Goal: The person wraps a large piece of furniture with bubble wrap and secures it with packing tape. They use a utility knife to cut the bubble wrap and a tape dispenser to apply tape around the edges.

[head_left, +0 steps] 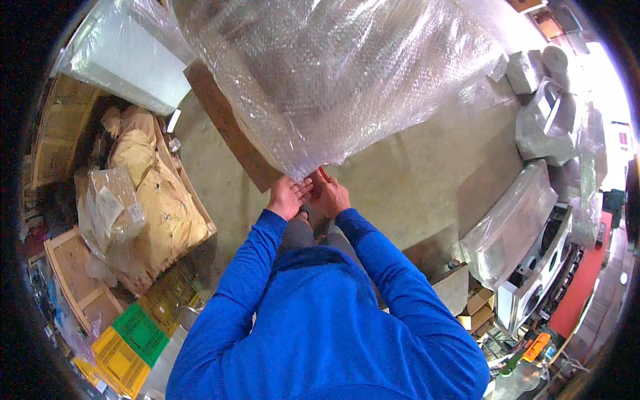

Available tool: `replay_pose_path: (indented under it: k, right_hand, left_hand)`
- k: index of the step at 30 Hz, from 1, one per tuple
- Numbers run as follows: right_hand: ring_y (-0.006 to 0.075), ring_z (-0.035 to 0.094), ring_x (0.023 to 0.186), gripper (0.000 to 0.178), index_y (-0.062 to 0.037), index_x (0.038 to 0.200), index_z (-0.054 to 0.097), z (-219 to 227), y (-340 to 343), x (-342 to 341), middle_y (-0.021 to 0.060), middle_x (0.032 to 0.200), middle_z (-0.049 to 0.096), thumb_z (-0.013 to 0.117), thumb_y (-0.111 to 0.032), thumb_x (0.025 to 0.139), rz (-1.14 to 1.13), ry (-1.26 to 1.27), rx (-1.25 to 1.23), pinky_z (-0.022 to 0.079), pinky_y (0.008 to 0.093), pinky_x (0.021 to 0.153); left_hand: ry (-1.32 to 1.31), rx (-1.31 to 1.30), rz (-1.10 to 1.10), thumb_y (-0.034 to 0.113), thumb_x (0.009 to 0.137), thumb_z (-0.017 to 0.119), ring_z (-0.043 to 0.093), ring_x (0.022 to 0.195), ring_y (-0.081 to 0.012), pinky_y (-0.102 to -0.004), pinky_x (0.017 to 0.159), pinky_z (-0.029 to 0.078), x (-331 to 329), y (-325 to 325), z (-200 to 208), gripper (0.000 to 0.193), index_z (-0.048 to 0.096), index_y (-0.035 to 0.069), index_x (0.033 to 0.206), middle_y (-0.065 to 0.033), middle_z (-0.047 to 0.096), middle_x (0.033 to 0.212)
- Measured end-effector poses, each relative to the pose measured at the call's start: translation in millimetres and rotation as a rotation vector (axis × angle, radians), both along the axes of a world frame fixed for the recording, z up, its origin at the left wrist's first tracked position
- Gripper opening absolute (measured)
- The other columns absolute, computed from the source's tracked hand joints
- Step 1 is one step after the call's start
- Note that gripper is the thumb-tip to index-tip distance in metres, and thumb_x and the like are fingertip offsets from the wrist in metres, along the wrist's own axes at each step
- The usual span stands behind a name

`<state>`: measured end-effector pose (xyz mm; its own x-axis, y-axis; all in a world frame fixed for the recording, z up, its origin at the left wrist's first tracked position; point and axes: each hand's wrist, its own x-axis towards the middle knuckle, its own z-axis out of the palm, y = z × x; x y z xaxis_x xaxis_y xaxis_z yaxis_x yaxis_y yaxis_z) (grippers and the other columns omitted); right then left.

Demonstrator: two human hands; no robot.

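A large bulky object wrapped in bubble wrap fills the upper middle, its lower corner reaching down to my hands. Along its left side runs a strip of brown cardboard. My left hand is at that corner, palm turned partly up and fingers stretched toward the right, touching or very near the wrap's edge. Just to the right, my right hand is closed around a slim red object; most of it is hidden in the fingers, so its kind does not show.
On the left stand a white wrapped panel, a crate with tan sacking, and green and yellow crates. To the right are a long wrapped box, white appliances and more bubble-wrapped bundles. Concrete floor lies between.
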<state>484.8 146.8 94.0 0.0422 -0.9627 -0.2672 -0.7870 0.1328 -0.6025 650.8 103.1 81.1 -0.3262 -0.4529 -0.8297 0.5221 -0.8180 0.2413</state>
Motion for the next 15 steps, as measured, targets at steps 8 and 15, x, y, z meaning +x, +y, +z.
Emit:
replay_pose_path:
  k: [8, 15]
  right_hand:
    - [0.0376, 0.069, 0.074, 0.035, -0.0089, 0.112, 0.063, 37.8, -29.8, 29.2, 0.0214, 0.093, 0.068, 0.065, -0.024, 0.081, 0.120, 0.322, 0.091, 0.055, 0.0481, 0.058]
    - [0.0302, 0.071, 0.079, 0.027, -0.0083, 0.082, 0.071, -92.5, -41.9, 47.4, 0.0124, 0.085, 0.072, 0.077, -0.033, 0.075, -0.059, 0.522, 0.343, 0.056, 0.0482, 0.062]
  left_hand:
    - [-1.115, -1.484, -1.004, 0.042, 0.095, 0.058, 0.053, 0.126, -0.0364, -0.0489, 0.108, 0.040, 20.2, -57.9, -1.7, 0.048, 0.060, 0.014, 0.134, -0.0131, 0.059, 0.137]
    - [-1.047, -1.418, -1.372, 0.047, 0.095, 0.056, 0.052, 0.126, -0.0394, -0.0491, 0.109, 0.040, 2.1, -88.3, -2.8, 0.056, 0.057, 0.008, 0.135, -0.0170, 0.058, 0.138]
